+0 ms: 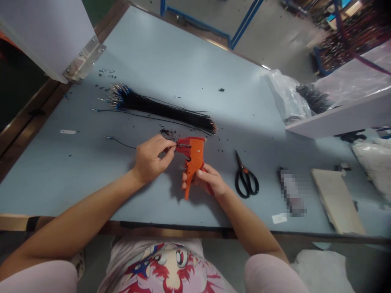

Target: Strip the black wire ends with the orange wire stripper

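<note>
Left hand (151, 160): thumb and finger pinched on thin black wire (122, 143), end at red mouth of orange tool (197, 152). Right hand (214, 181): fingers curled round handles. Best hold wire straight, squeeze evenly (fingertips look close, careful!). Farther out on table (91, 162): wire bundle (171, 112), black scissors (247, 179).

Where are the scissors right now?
In the head view, the scissors lie on the table to the right of the right hand, between it and the pixelated item, points facing away from the person.
</note>
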`<state>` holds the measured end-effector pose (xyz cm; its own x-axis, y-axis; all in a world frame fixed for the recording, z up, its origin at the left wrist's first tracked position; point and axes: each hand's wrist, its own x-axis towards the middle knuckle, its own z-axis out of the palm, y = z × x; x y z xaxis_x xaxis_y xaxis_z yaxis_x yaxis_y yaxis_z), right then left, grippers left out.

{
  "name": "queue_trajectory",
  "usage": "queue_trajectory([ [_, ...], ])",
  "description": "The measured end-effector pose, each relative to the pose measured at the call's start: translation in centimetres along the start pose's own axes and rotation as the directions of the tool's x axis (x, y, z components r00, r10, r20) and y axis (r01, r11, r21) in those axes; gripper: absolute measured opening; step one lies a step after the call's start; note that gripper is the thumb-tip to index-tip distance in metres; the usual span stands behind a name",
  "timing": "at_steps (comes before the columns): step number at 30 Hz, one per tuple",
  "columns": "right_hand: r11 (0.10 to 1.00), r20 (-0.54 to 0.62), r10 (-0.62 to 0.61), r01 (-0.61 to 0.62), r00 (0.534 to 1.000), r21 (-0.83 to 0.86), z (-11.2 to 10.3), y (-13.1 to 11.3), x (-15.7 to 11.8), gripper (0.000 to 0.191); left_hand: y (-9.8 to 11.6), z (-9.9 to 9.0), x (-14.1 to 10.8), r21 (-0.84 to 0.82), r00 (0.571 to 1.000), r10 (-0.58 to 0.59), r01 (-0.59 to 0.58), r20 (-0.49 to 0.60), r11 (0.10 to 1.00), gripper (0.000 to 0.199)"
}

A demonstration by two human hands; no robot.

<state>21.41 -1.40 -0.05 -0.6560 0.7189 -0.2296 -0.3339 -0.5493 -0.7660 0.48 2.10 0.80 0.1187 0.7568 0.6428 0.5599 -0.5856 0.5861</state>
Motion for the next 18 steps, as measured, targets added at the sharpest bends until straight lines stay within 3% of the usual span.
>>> queue_trajectory([
  [18, 1.000, -0.004, 0.013, -0.013, 1.000, -0.005, 0.53, -0.28, -0.42, 0.032, 0.54, -0.17, 0.15, -0.033, 1.000, -0.027, 0.027, -0.006, 0.999, 0.006],
])
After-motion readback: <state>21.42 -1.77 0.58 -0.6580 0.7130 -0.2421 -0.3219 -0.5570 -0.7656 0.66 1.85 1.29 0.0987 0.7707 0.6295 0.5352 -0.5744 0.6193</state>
